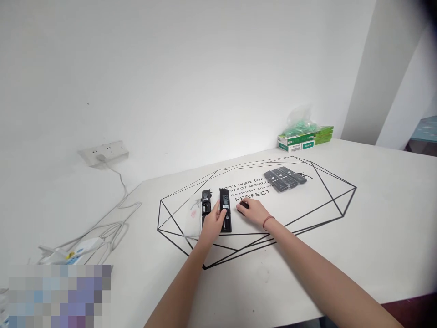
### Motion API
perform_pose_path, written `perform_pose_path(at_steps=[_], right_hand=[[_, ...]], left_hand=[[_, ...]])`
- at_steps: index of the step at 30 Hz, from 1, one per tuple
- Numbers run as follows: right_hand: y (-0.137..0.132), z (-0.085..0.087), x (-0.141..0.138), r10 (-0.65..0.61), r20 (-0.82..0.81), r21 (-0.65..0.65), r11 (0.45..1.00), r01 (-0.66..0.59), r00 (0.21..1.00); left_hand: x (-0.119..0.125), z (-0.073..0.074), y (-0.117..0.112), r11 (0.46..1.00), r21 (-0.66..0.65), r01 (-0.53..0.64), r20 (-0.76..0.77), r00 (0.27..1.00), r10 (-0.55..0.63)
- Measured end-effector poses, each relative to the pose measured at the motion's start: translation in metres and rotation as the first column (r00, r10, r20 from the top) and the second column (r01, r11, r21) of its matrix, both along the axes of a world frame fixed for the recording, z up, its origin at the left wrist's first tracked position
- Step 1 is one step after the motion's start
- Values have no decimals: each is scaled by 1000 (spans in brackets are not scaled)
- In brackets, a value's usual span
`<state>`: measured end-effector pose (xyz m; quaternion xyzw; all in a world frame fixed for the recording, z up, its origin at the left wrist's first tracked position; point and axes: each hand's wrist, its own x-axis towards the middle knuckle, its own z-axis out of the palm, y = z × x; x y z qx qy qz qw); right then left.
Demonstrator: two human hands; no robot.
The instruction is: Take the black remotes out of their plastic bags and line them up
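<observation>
A black remote control (225, 197) lies face down on the table, its back facing up with pale labels. My left hand (213, 224) is closed around its lower part, thumb on the back. Just left of that hand is another black remote control (206, 197), also back up, with its battery compartment uncovered. My right hand (255, 212) is closed on a small black cover (242, 207), partly hidden by the fingers, a little to the right of the held remote. Farther right, several dark remote controls (285, 178) lie side by side, buttons up, seemingly in clear wrapping.
A clear plastic bag (193, 214) lies at the left of the remotes. Green and white boxes (296, 142) with a plastic bag on top stand against the wall. Cables (118, 225) and a power strip (85, 249) lie at the left, below a wall socket (108, 151).
</observation>
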<state>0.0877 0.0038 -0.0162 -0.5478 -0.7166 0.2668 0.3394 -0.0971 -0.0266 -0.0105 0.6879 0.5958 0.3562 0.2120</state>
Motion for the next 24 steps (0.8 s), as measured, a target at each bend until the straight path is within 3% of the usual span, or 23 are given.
perform_pose_path(at_steps=[4,7,10,12,14,18,24], right_hand=[[1,-7,-3,-26,197,42,999,18,980],[0,-9,-4,-86,300,90,994,62,950],[0,-9,-3,-136,320,105,989,107,938],[0,-10,-3,-134,307,103,989,107,942],[-1,-11,-4,-111,292,95,992,87,950],[-3,-12,-10,-62,264,119,992,32,962],[-15,-8,-20,71,231,144,984,-106,970]], left_hand=[[7,-5,0,991,107,-75,-369,923,110],[5,3,-4,986,154,-61,-524,841,133],[2,16,-13,985,75,158,-528,844,-95],[0,23,-18,947,-22,320,-503,815,-287],[-2,26,-19,929,-99,356,-497,791,-356],[-5,20,-10,977,-35,210,-574,796,-191],[-12,6,8,988,153,26,-698,711,89]])
